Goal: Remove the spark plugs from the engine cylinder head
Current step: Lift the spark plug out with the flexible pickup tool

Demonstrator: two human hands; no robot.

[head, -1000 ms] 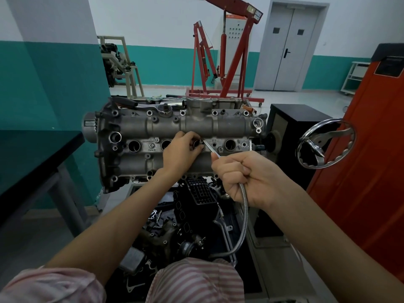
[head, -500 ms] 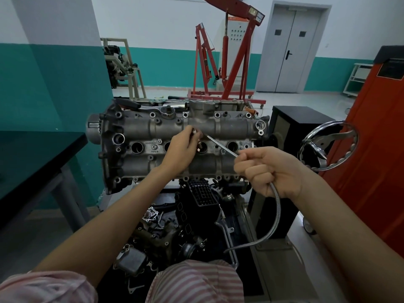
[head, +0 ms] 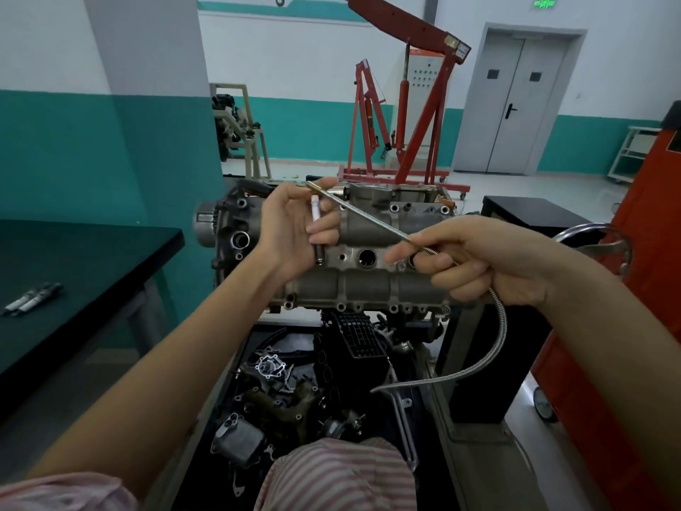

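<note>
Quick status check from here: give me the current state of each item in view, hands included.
Left hand: holds a spark plug, lifted clear of the engine.
Spark plug: out of its hole, roughly upright.
Right hand: grips the flexible pickup tool.
Flexible pickup tool: tip up by the left hand's fingers.
Plug hole: open.
Two plugs: lying on the dark table.

One engine cylinder head [head: 372, 285] is in view, with two hands in front of it: a left hand [head: 294, 234] and a right hand [head: 490, 263]. Three spark plugs can be counted: one spark plug [head: 316, 230] in the left hand, and two spark plugs [head: 31, 298] lying side by side on the one dark table [head: 110, 260]. One flexible pickup tool [head: 493, 337] is in the right hand. One open plug hole [head: 367, 258] shows on the head; others are hidden. One red engine crane [head: 412, 116] stands behind.
</note>
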